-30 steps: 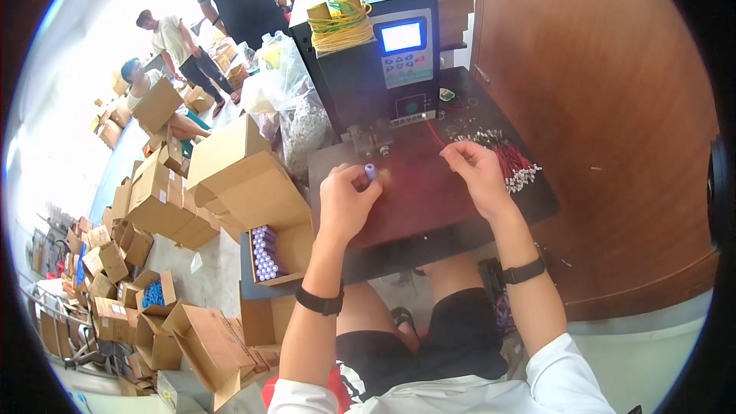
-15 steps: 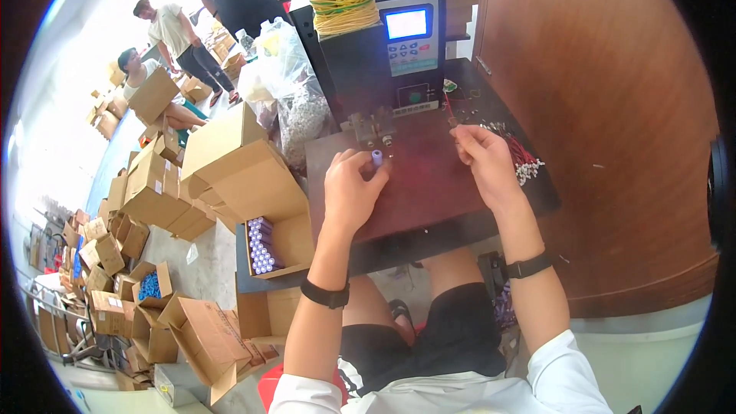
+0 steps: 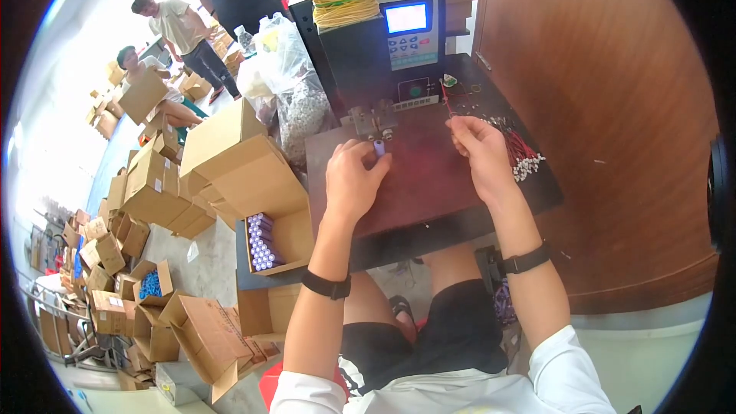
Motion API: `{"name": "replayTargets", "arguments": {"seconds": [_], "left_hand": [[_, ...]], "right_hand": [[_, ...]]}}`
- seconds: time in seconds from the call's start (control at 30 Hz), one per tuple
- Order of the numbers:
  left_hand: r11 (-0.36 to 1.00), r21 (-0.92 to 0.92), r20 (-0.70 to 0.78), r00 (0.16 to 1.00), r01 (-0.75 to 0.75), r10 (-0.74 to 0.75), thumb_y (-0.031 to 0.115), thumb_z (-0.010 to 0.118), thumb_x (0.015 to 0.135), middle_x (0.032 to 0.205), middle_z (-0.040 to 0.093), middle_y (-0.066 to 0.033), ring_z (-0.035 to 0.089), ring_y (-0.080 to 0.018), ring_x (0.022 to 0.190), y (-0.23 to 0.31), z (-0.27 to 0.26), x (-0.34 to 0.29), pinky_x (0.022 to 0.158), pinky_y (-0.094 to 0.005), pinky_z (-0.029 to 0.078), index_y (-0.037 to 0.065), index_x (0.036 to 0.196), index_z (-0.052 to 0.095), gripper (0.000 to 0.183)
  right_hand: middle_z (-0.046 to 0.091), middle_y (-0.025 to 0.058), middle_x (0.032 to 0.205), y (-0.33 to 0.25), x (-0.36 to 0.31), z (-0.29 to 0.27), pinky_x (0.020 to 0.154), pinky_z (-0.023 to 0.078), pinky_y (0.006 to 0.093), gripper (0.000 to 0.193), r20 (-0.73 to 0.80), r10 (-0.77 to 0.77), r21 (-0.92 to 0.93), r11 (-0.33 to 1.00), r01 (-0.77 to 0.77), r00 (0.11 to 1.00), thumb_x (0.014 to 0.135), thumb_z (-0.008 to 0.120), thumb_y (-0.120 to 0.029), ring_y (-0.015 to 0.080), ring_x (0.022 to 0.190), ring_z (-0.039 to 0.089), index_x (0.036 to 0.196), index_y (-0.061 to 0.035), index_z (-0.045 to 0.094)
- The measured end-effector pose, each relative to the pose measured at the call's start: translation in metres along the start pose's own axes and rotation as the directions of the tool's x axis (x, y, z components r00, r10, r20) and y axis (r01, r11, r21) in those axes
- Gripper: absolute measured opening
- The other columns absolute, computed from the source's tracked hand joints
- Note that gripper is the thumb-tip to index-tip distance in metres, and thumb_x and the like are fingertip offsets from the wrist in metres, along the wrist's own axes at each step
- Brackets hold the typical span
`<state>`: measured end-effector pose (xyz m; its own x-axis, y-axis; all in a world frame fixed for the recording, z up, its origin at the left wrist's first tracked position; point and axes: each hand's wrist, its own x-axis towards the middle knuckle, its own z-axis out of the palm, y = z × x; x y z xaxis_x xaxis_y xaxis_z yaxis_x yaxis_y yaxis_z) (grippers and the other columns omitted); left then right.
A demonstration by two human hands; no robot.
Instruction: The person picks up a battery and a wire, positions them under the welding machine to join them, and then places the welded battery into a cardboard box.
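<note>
Near the middle of the frame, a purple cylindrical cell [image 3: 379,149] was gripped between the thumb and fingers of the left hand [image 3: 354,176]. It was held just below the metal fittings [image 3: 387,135] at the foot of a dark machine [image 3: 353,61]; whether the fittings were touched could not be told. The grip was kept to the cell's near side, seemingly so that its far end was left uncovered.

Right of centre, a thin red wire [image 3: 445,97] was pinched at the fingertips of the right hand [image 3: 483,149], its free length pointed toward the top of the frame, probably so that only a small part was covered by the fingers.

A heap of red leads with white ends [image 3: 525,161] was laid close beside the right hand, and more cells [image 3: 262,241] were stood in rows in an open carton [image 3: 295,241] at lower left of centre; each supply was apparently placed for a short reach. The reddish-brown work surface [image 3: 418,192] was spread between them, and the machine's lit screen [image 3: 406,18] was faced toward the wearer.
</note>
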<state>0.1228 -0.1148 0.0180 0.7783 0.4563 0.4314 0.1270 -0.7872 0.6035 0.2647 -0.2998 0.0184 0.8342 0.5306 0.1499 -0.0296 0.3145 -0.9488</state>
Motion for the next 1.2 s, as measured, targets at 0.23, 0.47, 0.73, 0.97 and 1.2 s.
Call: {"name": "replayTargets", "arguments": {"seconds": [0.23,0.47,0.73,0.97,1.2], "left_hand": [[1.000,-0.006,-0.017,1.000,-0.003,0.003,0.024,0.076,0.084,0.088,0.066,-0.0146,0.061,-0.0361,0.092,-0.003,0.004,0.001,0.082,-0.0463,0.049,-0.002,0.085,0.071,0.026],[0.996,0.005,-0.100,0.991,-0.090,0.090,0.023,0.077,0.083,0.077,0.061,-0.0145,0.059,-0.0325,0.077,-0.006,0.007,0.001,0.070,-0.0423,0.047,-0.002,0.082,0.070,0.026],[0.997,0.011,-0.092,0.992,-0.082,0.082,0.023,0.077,0.083,0.076,0.062,-0.0141,0.060,-0.0326,0.078,-0.006,0.007,0.001,0.071,-0.0426,0.047,-0.001,0.081,0.071,0.024],[0.996,0.020,-0.083,0.992,-0.090,0.091,0.023,0.077,0.083,0.076,0.062,-0.0145,0.060,-0.0331,0.078,-0.009,0.008,0.002,0.071,-0.0426,0.047,-0.001,0.081,0.071,0.025],[0.995,0.004,-0.097,0.990,-0.099,0.099,0.024,0.077,0.083,0.075,0.061,-0.0156,0.059,-0.0334,0.076,-0.007,0.007,0.002,0.070,-0.0431,0.046,-0.003,0.083,0.071,0.027]], "right_hand": [[0.057,-0.0037,0.081,0.000,-0.005,0.001,0.069,0.038,0.0220,0.024,-0.003,-0.020,-0.022,1.000,0.020,1.000,0.100,0.068,-0.022,0.0062,0.074,0.047,0.106,0.0016,0.070],[0.057,-0.0038,0.081,0.001,-0.007,0.001,0.069,0.038,0.0219,0.024,-0.002,-0.045,-0.032,0.998,0.045,0.999,0.100,0.068,-0.021,0.0057,0.074,0.048,0.106,0.0013,0.070],[0.061,-0.0035,0.083,0.001,-0.007,0.000,0.073,0.041,0.0222,0.026,0.000,-0.043,-0.036,0.998,0.043,0.999,0.097,0.072,-0.023,0.0065,0.077,0.051,0.105,0.0023,0.072],[0.060,-0.0037,0.083,0.002,-0.008,-0.001,0.072,0.041,0.0222,0.025,0.011,-0.044,-0.049,0.998,0.044,0.999,0.098,0.071,-0.022,0.0061,0.077,0.051,0.105,0.0022,0.072],[0.060,-0.0039,0.082,0.004,-0.007,-0.002,0.072,0.041,0.0222,0.023,0.017,-0.054,-0.045,0.998,0.054,0.998,0.098,0.071,-0.020,0.0059,0.076,0.050,0.104,0.0020,0.072]]}}
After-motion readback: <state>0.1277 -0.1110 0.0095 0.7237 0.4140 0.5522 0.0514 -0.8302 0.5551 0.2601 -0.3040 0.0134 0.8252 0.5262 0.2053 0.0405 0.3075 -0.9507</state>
